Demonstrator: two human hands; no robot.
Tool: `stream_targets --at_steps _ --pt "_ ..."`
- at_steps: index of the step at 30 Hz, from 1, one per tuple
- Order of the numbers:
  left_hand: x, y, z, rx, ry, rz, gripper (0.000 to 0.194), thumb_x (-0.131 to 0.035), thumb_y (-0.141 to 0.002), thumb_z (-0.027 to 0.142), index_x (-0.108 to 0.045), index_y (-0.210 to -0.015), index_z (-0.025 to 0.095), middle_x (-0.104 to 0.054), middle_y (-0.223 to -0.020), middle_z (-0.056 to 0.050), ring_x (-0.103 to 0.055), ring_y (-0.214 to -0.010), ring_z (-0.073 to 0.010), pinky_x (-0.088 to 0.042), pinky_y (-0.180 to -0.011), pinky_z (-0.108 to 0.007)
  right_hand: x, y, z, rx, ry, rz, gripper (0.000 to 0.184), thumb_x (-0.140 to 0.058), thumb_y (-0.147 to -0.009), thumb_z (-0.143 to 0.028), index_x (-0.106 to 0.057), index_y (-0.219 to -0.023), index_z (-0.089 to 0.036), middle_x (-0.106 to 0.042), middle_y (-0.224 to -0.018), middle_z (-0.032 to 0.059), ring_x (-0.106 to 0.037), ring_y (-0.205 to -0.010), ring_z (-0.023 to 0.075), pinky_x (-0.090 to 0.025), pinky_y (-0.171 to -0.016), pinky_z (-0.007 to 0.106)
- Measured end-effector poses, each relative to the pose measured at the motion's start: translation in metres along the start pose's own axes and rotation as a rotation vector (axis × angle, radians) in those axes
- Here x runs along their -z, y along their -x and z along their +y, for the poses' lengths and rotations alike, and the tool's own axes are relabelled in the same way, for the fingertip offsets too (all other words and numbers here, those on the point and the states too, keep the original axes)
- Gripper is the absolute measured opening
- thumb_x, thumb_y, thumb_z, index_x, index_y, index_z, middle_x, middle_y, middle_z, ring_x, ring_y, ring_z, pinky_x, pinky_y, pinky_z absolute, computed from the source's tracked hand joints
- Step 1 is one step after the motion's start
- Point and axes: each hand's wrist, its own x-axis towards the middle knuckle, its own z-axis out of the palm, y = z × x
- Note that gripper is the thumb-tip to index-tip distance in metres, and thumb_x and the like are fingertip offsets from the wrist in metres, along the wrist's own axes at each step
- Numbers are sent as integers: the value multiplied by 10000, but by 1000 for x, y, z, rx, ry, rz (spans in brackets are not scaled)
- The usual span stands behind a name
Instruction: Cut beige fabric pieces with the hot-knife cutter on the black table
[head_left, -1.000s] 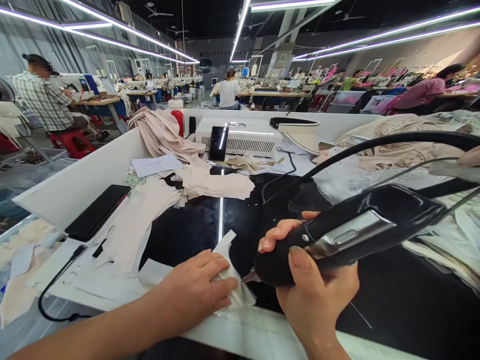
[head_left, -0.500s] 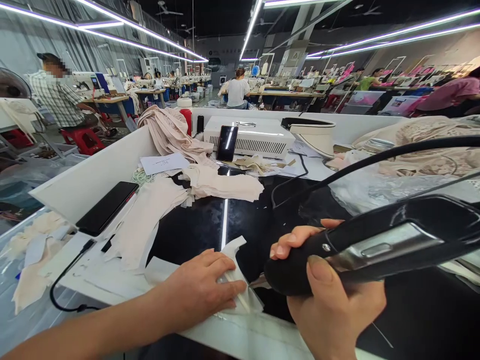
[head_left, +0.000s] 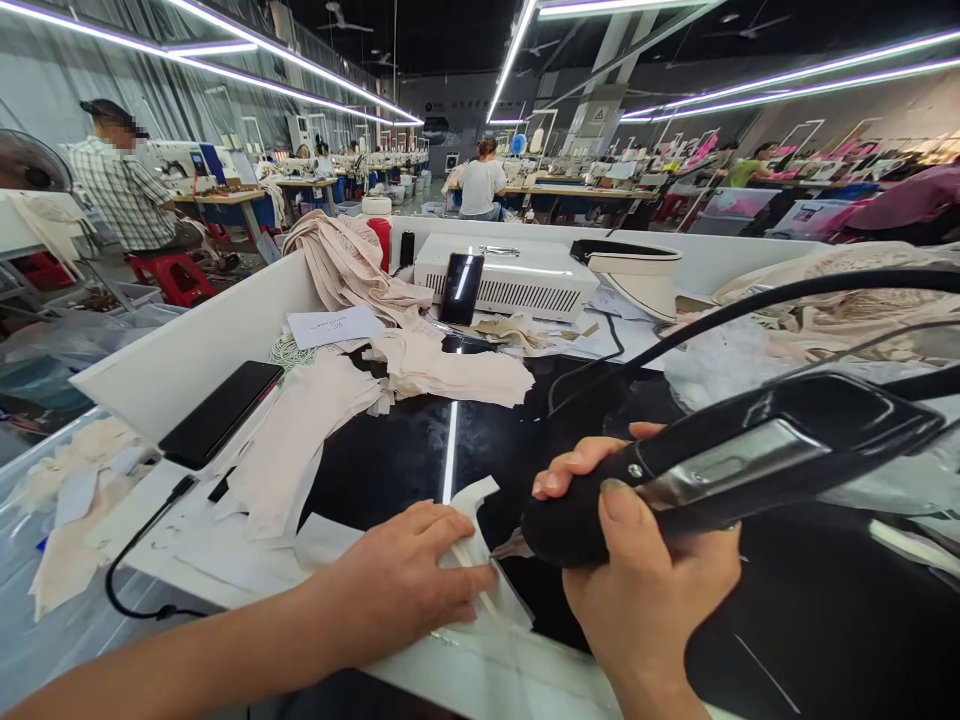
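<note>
My right hand point(head_left: 652, 580) is wrapped round a black corded handheld tool point(head_left: 720, 460) with a silver metal plate on its side. The tool's narrow tip points left and reaches the edge of a small cream fabric piece point(head_left: 474, 520), beside my left fingers; whether it touches is hard to tell. My left hand point(head_left: 412, 565) lies on that fabric, thumb and fingers apart, pressing it down near the table's front edge. White sheet material point(head_left: 326, 540) shows under the fabric and to the left of my hand.
Cream fabric stacks point(head_left: 300, 420) lie on the black tabletop point(head_left: 375, 450). A dark phone point(head_left: 221, 415) lies at left; another phone point(head_left: 460, 288) leans on a white vented box point(head_left: 517, 275). A thick black cable point(head_left: 795, 297) arcs at right beside plastic bags point(head_left: 780, 360). People sit farther off.
My right hand and the tool have shifted slightly left, closer to the left hand. The left hand stays on the fabric. The whole view has moved a little.
</note>
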Motion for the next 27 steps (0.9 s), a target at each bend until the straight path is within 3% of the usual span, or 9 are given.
stream_targets --at_steps 9,20,24,27 --pt "-2 2 -2 18 29 -8 243 -705 -1039 325 -670 -1258 228 -620 -1336 -135 -621 -1291 -269 -556 -1122 -401 -4 -4 5 37 -30 8 396 -865 -796 -347 -645 -1114 -263 -670 -765 -47 -625 -563 160 -552 -569 333" --pt "6 0 11 42 24 -9 341 -719 -1028 352 -634 -1312 183 -643 -1318 -150 -663 -1198 -292 -588 -1078 -430 2 1 7 -12 8 -44 348 -844 -841 -325 -646 -1123 -278 -698 -792 -50 -649 -599 148 -575 -618 326" --pt "16 -9 -2 56 73 -62 205 -541 -1058 125 -644 -1235 136 -680 -1252 -142 -669 -1198 -247 -591 -1070 -379 5 2 5 6 24 -46 375 -853 -836 -355 -644 -1136 -273 -693 -795 -42 -645 -593 154 -571 -590 324" --pt "16 -25 -27 -57 84 -116 360 -512 -944 -30 -647 -1245 114 -673 -1312 -156 -639 -1281 -234 -554 -1125 -363 6 3 4 12 20 -59 368 -850 -842 -362 -647 -1137 -278 -691 -796 -40 -644 -601 157 -568 -570 313"
